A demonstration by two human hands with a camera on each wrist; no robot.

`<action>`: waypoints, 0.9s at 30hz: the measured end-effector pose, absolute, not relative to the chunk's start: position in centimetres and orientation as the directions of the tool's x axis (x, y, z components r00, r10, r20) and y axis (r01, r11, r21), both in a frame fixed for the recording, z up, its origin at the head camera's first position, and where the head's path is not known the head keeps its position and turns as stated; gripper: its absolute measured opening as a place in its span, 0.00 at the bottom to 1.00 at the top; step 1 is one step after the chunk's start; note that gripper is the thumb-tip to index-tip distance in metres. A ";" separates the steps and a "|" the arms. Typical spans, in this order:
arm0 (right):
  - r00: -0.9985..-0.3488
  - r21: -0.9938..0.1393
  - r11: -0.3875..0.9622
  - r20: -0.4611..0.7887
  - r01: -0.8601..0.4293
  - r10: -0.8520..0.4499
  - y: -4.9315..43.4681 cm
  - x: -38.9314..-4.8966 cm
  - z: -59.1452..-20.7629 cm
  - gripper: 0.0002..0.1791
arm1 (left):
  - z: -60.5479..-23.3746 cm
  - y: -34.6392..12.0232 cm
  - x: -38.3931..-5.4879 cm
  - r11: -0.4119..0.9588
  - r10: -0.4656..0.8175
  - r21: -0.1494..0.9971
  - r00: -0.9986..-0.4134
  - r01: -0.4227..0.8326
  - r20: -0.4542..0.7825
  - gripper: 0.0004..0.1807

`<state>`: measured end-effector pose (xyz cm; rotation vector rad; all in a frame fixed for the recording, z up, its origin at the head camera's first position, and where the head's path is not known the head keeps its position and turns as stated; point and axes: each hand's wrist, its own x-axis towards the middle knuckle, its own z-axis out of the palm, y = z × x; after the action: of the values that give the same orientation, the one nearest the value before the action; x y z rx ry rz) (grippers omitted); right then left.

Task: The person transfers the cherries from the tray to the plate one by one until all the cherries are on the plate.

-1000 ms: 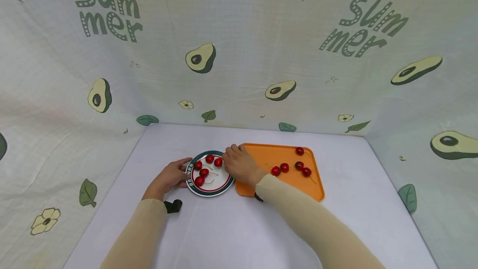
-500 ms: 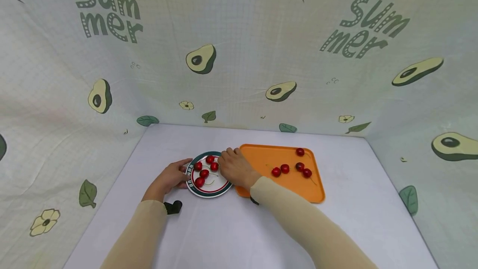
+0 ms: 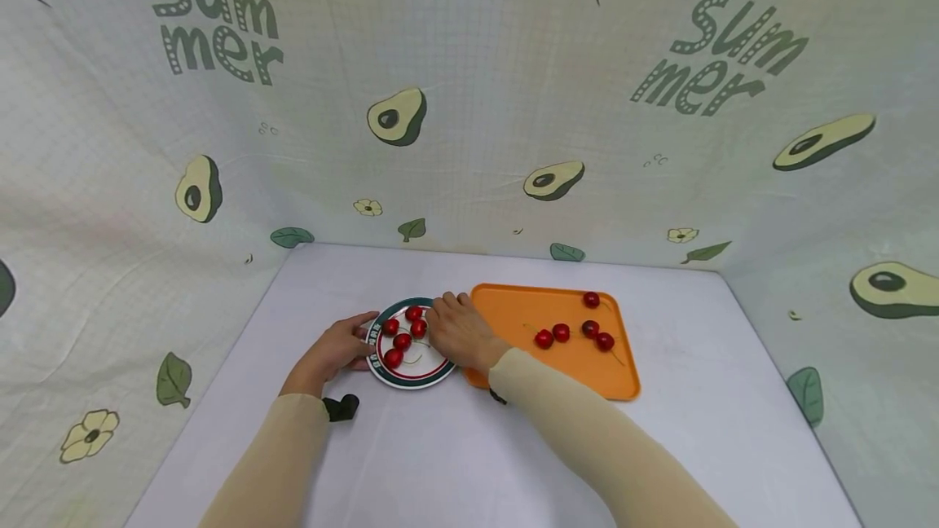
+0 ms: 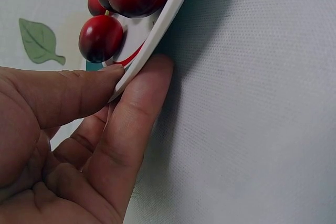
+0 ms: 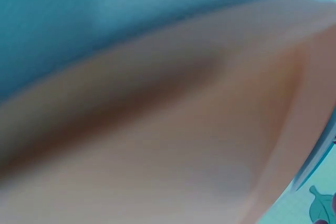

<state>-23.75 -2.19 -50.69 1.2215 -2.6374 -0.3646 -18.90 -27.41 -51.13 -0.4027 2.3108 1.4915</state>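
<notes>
A round white plate [image 3: 409, 382] with a green rim and a red ring holds several dark red cherries [image 3: 402, 341] with thin stems. At its left edge, my left hand [image 3: 332, 355] pinches the rim; in the left wrist view the thumb [image 4: 89, 90] lies on top and a finger [image 4: 131, 114] underneath. My right hand [image 3: 462, 334] is over the plate's right side, knuckles up, at a cherry [image 3: 419, 328] whose side shows beside the fingers. The right hand's fingertips are hidden below it. A blurred surface close to the lens blocks most of the right wrist view.
An orange rectangular tray [image 3: 572, 377] lies right of the plate, partly behind the right forearm, with several cherries [image 3: 561, 332] on its right half. Both stand on a white-covered table [image 3: 411, 463]. A cloth backdrop [image 3: 469, 104] printed with avocados rises behind and at the sides.
My right hand has shifted a little left and toward me over the plate, and the cherry beside its fingers has moved with it. The left hand has kept its hold on the rim.
</notes>
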 end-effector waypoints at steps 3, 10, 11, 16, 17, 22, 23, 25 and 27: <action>-0.632 0.306 0.627 0.093 -0.717 -0.769 -2.2 -23.7 -50.7 0.15 | -51.1 -27.4 -18.9 0.401 -0.048 0.811 -0.894 -0.426 -0.445 0.41; -0.642 0.306 0.645 0.127 -0.700 -0.756 -1.9 -23.4 -50.2 0.18 | -50.9 -27.3 -18.8 0.413 -0.041 0.810 -0.897 -0.416 -0.440 0.41; -0.644 0.307 0.649 0.133 -0.696 -0.754 -1.8 -23.4 -50.2 0.19 | -50.8 -27.3 -18.8 0.411 -0.044 0.809 -0.896 -0.420 -0.442 0.41; -0.664 0.292 0.672 0.142 -0.680 -0.734 -1.0 -23.0 -49.7 0.22 | -50.8 -27.2 -18.8 0.421 -0.045 0.803 -0.894 -0.421 -0.445 0.42; -0.670 0.289 0.676 0.137 -0.677 -0.730 -0.7 -22.9 -49.7 0.23 | -50.8 -27.2 -18.8 0.422 -0.044 0.803 -0.894 -0.421 -0.445 0.42; -0.687 0.283 0.688 0.120 -0.669 -0.717 0.8 -22.4 -49.5 0.24 | -50.7 -27.1 -18.8 0.426 -0.046 0.800 -0.894 -0.422 -0.446 0.41; -0.687 0.279 0.689 0.122 -0.669 -0.717 1.2 -22.3 -49.4 0.23 | -50.7 -27.0 -18.8 0.426 -0.046 0.801 -0.894 -0.420 -0.445 0.41; -0.687 0.261 0.693 0.130 -0.672 -0.715 2.1 -22.2 -49.3 0.23 | -50.7 -27.0 -18.8 0.425 -0.046 0.802 -0.895 -0.420 -0.444 0.41; -0.689 0.228 0.704 0.153 -0.672 -0.708 3.2 -22.1 -49.2 0.21 | -50.6 -27.0 -18.8 0.424 -0.042 0.805 -0.897 -0.415 -0.440 0.41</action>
<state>-22.08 3.19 -49.17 1.1043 -2.6836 -0.2262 -18.75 -27.02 -50.61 -0.3918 2.3298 1.4652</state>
